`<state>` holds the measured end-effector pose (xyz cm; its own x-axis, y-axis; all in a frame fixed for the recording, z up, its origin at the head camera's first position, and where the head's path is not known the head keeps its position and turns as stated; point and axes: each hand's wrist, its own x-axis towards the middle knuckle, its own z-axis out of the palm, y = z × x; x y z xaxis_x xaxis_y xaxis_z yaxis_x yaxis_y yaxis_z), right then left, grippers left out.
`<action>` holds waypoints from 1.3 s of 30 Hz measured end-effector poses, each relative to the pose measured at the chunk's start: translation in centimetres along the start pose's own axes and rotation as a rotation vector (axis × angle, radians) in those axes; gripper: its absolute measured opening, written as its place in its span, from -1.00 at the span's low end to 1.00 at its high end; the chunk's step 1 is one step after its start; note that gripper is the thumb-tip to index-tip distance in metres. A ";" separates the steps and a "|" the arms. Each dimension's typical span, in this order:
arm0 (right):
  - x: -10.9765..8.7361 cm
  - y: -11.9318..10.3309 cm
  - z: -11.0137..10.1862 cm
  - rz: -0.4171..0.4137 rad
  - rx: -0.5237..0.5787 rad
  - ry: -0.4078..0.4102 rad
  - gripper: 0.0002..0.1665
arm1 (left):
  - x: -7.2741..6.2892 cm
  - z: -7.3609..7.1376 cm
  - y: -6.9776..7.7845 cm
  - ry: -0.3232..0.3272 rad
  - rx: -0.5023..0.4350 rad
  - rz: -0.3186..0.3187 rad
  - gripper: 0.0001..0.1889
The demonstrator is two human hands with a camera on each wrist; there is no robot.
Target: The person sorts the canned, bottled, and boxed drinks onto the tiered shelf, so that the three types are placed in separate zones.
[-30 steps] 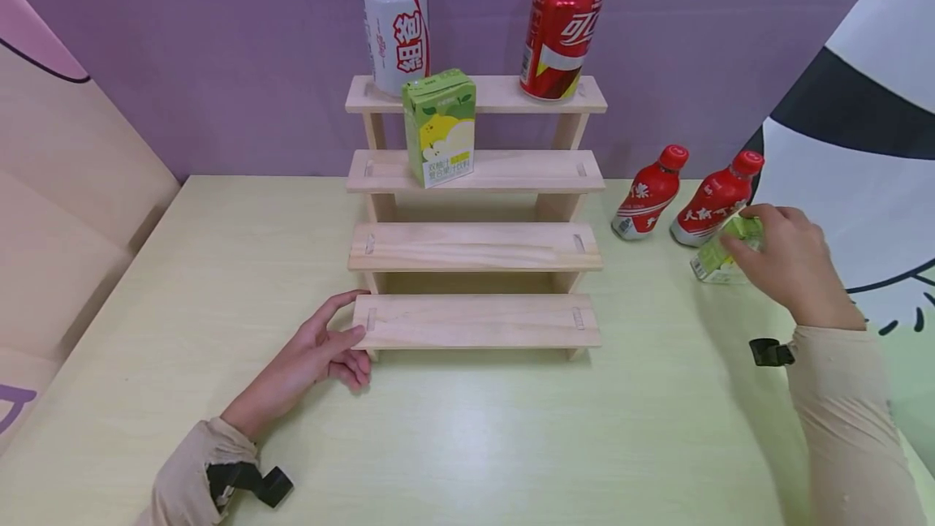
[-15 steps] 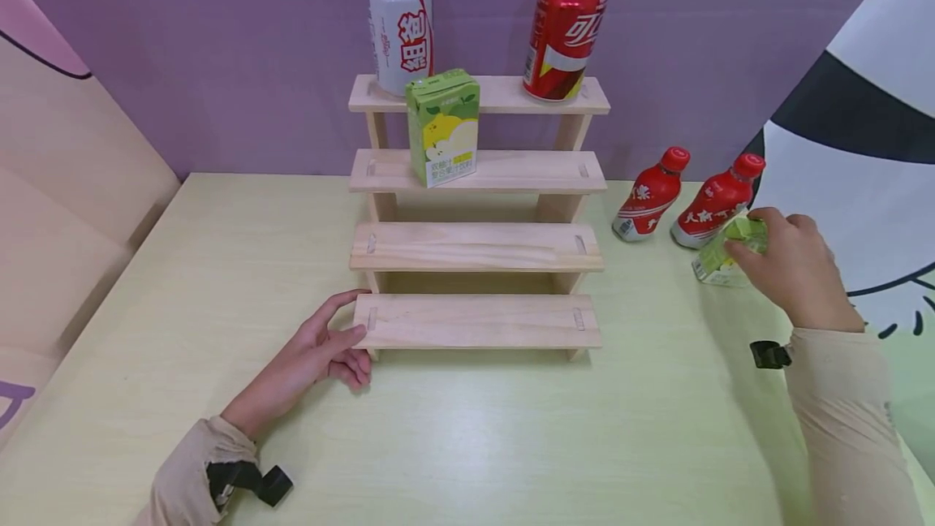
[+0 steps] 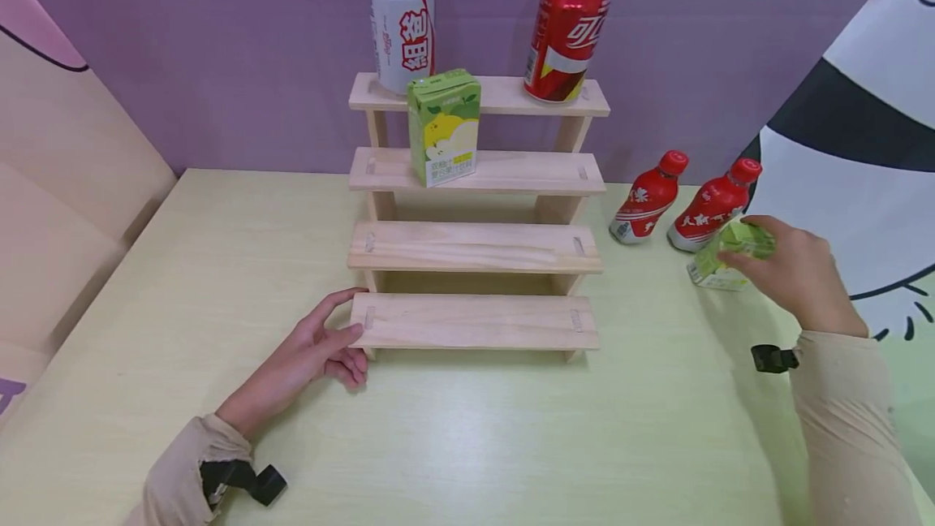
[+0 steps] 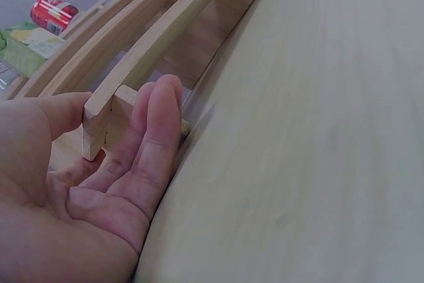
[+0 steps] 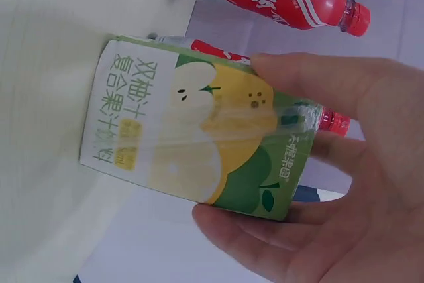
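My right hand holds a green and yellow juice box near its top, thumb on one side and fingers on the other. In the right wrist view the box shows its fruit-printed front, its base close against the table. My left hand grips the left end of the lowest board of a stepped wooden display rack. From the left wrist, the thumb lies over the board's end and other fingers reach under it. Another juice box stands on the rack's second step from the top.
A white cola can and a red cola can stand on the top step. Two red-capped bottles stand right of the rack, one close behind the held box. A purple backdrop rises behind the table.
The head view has shifted slightly. My right thumb and fingers have moved a little on the juice box, which stays by the bottles. The left hand keeps its grip on the rack.
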<state>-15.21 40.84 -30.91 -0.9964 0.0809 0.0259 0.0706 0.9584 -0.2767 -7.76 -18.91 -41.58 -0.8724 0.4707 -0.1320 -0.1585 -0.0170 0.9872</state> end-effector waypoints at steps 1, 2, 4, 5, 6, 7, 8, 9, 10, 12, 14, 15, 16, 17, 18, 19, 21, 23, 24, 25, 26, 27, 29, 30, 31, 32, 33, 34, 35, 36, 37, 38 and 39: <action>0.0 0.1 0.0 -0.005 0.006 0.003 -0.11 | 0.0 0.0 0.0 0.000 0.000 0.002 -0.43; 0.1 0.1 0.0 -0.007 0.009 0.006 -0.12 | 0.0 0.0 0.1 0.000 -0.002 0.002 -0.42; 0.1 0.1 0.1 -0.011 0.020 0.011 -0.14 | 0.0 0.0 0.0 -0.002 0.000 0.002 -0.42; 0.1 0.1 0.1 -0.013 0.023 0.015 -0.16 | 0.0 0.0 0.0 -0.001 0.001 -0.001 -0.42; 0.1 0.0 0.2 -0.014 0.027 0.018 -0.17 | 0.0 0.0 0.0 0.001 0.002 -0.003 -0.41; 0.1 -0.1 0.2 -0.015 0.033 0.023 -0.18 | 0.0 0.0 0.0 0.002 0.003 -0.005 -0.41; 0.1 -0.2 0.3 -0.018 0.037 0.029 -0.19 | 0.0 0.0 0.0 0.004 0.003 -0.008 -0.41; 0.0 -0.3 0.3 -0.023 0.039 0.033 -0.20 | 0.0 0.0 -0.1 0.004 0.004 -0.010 -0.40; 0.0 -0.5 0.3 -0.029 0.039 0.039 -0.20 | 0.0 0.0 -0.1 0.007 0.005 -0.014 -0.40; 0.0 -0.8 0.3 -0.042 0.034 0.048 -0.20 | 0.0 0.0 -0.1 0.007 0.005 -0.017 -0.39; 0.0 -1.0 0.2 -0.052 0.031 0.057 -0.20 | 0.0 0.0 -0.1 0.006 0.004 -0.017 -0.38; 0.0 -1.2 0.2 -0.054 0.030 0.062 -0.21 | 0.0 0.0 -0.1 0.005 0.004 -0.016 -0.38; -0.1 -1.3 0.1 -0.056 0.030 0.067 -0.21 | 0.0 0.0 -0.1 0.004 0.003 -0.016 -0.39; -0.1 -1.4 0.0 -0.057 0.030 0.072 -0.21 | 0.0 0.0 -0.1 0.002 0.004 -0.014 -0.39; -0.2 -1.5 0.0 -0.059 0.031 0.079 -0.23 | 0.0 0.0 -0.1 0.000 0.006 -0.012 -0.39; -0.2 -1.7 -0.2 -0.061 0.035 0.084 -0.23 | 0.0 0.0 -0.1 -0.003 0.008 -0.010 -0.40; -0.4 -1.9 -0.4 -0.068 0.042 0.096 -0.25 | 0.0 0.0 -0.1 -0.009 0.012 -0.006 -0.40; -0.6 -2.3 -0.6 -0.076 0.054 0.097 -0.24 | 0.0 0.0 0.0 -0.013 0.016 -0.003 -0.40; -0.7 -2.5 -0.7 -0.083 0.061 0.097 -0.24 | 0.0 0.0 0.0 -0.015 0.017 -0.001 -0.40; -0.8 -2.7 -0.7 -0.087 0.067 0.096 -0.24 | 0.0 0.0 0.0 -0.015 0.018 -0.001 -0.40; -0.9 -2.9 -0.7 -0.093 0.071 0.098 -0.23 | 0.0 -0.1 0.0 -0.015 0.017 0.001 -0.41; -1.0 -3.1 -0.8 -0.100 0.076 0.100 -0.23 | -0.1 -0.1 -0.1 -0.014 0.017 0.002 -0.41; -1.1 -3.5 -0.9 -0.114 0.079 0.107 -0.24 | 0.0 0.0 -0.1 -0.014 0.018 0.006 -0.41; -1.2 -3.8 -0.9 -0.122 0.078 0.114 -0.25 | -0.1 0.0 -0.1 -0.014 0.017 0.007 -0.41; -1.3 -3.9 -0.9 -0.127 0.079 0.119 -0.26 | -0.1 0.0 -0.1 -0.015 0.018 0.008 -0.42; -1.4 -4.1 -1.0 -0.133 0.079 0.126 -0.28 | -0.1 0.0 -0.1 -0.015 0.018 0.009 -0.42; -1.5 -4.3 -1.0 -0.141 0.079 0.134 -0.29 | -0.1 0.0 -0.1 -0.015 0.019 0.009 -0.42; -1.6 -4.4 -1.1 -0.148 0.077 0.143 -0.30 | -0.1 0.0 -0.1 -0.015 0.019 0.009 -0.42; -1.7 -4.5 -1.1 -0.156 0.078 0.153 -0.32 | -0.1 0.0 -0.1 -0.016 0.018 0.009 -0.42; -1.7 -4.6 -1.2 -0.163 0.082 0.163 -0.33 | -0.1 0.0 0.0 -0.015 0.018 0.009 -0.42; -1.8 -4.7 -1.3 -0.169 0.087 0.173 -0.34 | -0.1 0.0 0.0 -0.015 0.018 0.009 -0.42; -1.9 -4.9 -1.4 -0.176 0.091 0.181 -0.35 | -0.1 0.0 0.0 -0.015 0.017 0.009 -0.42; -1.9 -5.0 -1.4 -0.179 0.099 0.185 -0.34 | -0.1 0.0 0.0 -0.014 0.017 0.008 -0.41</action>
<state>-13.56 36.29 -28.19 -0.9663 -0.0305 0.2555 -0.1204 0.9311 -0.3444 -7.68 -18.95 -41.60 -0.8668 0.4832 -0.1231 -0.1437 -0.0058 0.9896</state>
